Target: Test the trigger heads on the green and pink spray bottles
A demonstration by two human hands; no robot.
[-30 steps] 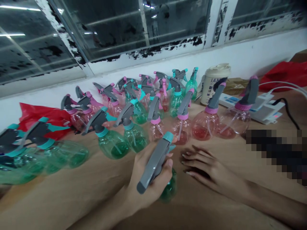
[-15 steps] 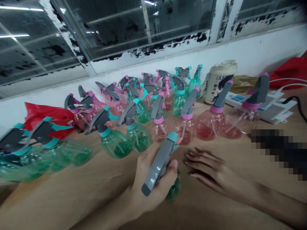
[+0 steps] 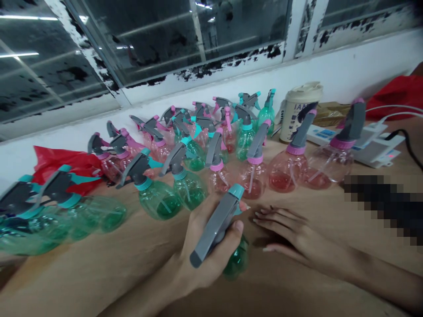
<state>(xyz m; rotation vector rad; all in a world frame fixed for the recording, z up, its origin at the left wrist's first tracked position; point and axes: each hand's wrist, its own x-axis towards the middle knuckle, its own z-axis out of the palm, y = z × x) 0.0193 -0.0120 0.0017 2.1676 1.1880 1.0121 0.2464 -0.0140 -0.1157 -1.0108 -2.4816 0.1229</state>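
My left hand (image 3: 206,251) is wrapped round the neck of a green spray bottle with a grey and turquoise trigger head (image 3: 218,226). Its fingers partly hide the bottle, and the green body (image 3: 238,259) shows below them. My right hand (image 3: 294,231) rests just to the right, palm down with fingers stretched out, holding nothing. Right behind my left hand stand two green spray bottles (image 3: 160,202). Beside them, a row of pink spray bottles (image 3: 287,174) with grey and pink heads reaches to the right.
Several more green and pink bottles (image 3: 245,138) crowd toward the wall, and green ones (image 3: 99,215) stand at the left. A red plastic bag (image 3: 62,163) lies behind those. At the back right are a cream cup (image 3: 299,116), white devices with cables (image 3: 376,149) and another red bag (image 3: 396,97).
My right thumb has spread a little away from the other fingers. My left hand keeps its grip on the green spray bottle, whose head has tilted slightly. The view has shifted slightly.
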